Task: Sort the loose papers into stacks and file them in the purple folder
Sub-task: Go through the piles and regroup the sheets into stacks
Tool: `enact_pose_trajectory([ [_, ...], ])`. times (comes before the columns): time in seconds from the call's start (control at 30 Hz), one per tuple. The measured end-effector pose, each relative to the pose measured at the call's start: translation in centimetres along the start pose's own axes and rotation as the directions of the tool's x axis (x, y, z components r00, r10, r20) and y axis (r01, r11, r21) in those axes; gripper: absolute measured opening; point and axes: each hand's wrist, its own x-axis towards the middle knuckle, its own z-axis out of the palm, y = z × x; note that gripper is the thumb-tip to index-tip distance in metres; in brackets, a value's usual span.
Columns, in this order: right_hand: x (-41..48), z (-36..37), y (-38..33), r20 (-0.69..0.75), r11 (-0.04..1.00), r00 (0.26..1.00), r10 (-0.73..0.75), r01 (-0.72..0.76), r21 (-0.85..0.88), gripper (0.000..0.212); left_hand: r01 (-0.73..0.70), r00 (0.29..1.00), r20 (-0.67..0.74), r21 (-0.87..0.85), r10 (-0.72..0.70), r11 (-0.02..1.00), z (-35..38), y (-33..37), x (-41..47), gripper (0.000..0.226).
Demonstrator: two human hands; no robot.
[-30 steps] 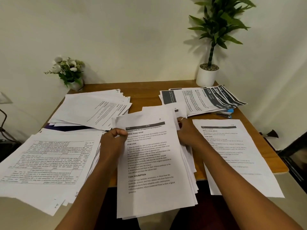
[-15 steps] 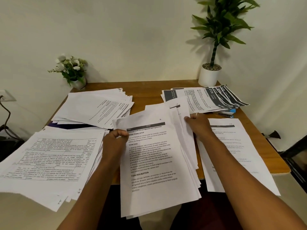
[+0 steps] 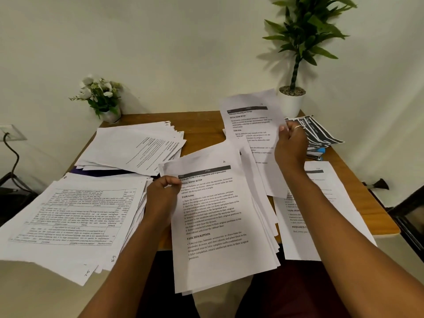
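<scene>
Sorting is approx. half done: left hand (image 3: 163, 196) grips thick unsorted white paper bundle (image 3: 220, 226), right hand (image 3: 291, 143) pinches one printed sheet (image 3: 249, 125), purple folder (image 3: 103, 172) unfilled under back-left stack, left of bundle.

Top sheet of held stack (image 3: 215, 216): "INITIAL SCENE SETUP", "TASK GOAL", "TASK DESCRIPTION".

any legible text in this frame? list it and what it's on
Top sheet of the bundle in the left hand: "INITIAL SCENE SETUP", "TASK GOAL", "TASK DESCRIPTION", "51"
Lifted sheet in the right hand: "INITIAL SCENE SETUP", "TASK GOAL"
Right sheet on the table: "REQUIRED", cut off by the arm
Table-grid stack at left: too small to read
Dark-banded sheets: numbers blurred
</scene>
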Motion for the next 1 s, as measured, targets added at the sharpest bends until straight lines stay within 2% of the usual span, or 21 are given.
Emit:
enact_pose_trajectory([
  [0.17,-0.3,0.2,0.5,0.013,1.000,1.000,0.012,-0.013,0.007,0.027,-0.001,1.000,0.001,0.045,0.001,0.999,0.3,-0.1,-0.3,0.020],
  [0.27,-0.4,0.0,0.6,-0.004,0.997,1.000,0.018,-0.018,0.070,0.029,-0.005,1.000,0.023,0.063,0.003,0.998,0.3,-0.2,0.0,0.025],
  [0.4,-0.2,-1.0,-1.5,-0.163,0.961,0.986,-0.021,0.065,0.271,0.020,-0.001,0.999,0.046,0.081,-0.003,0.997,0.2,-0.5,0.0,0.028],
  [0.5,0.4,-1.8,-3.6,-0.264,0.930,0.962,-0.075,0.163,0.329,0.014,-0.035,0.999,0.042,0.099,0.031,0.994,0.2,-0.3,-0.4,0.019],
  [0.63,1.3,-2.4,-5.5,-0.329,0.891,0.941,-0.081,0.217,0.400,0.007,-0.037,0.998,0.044,0.103,0.033,0.994,0.2,-0.6,-0.2,0.021],
  [0.8,1.1,-1.4,-5.7,-0.198,0.900,0.979,-0.046,0.127,0.418,0.009,-0.022,0.998,0.053,0.049,0.020,0.999,-0.1,-0.7,0.1,0.025],
  [0.9,0.4,-0.4,-4.5,-0.072,0.918,0.997,0.041,-0.009,0.395,0.007,0.020,0.996,0.092,-0.076,-0.012,0.997,-0.7,-0.6,0.2,0.034],
  [1.0,-0.3,0.7,-2.3,0.149,0.930,0.976,0.157,-0.197,0.310,0.007,0.020,0.990,0.144,-0.220,0.012,0.975,-1.4,-0.6,0.0,0.035],
])
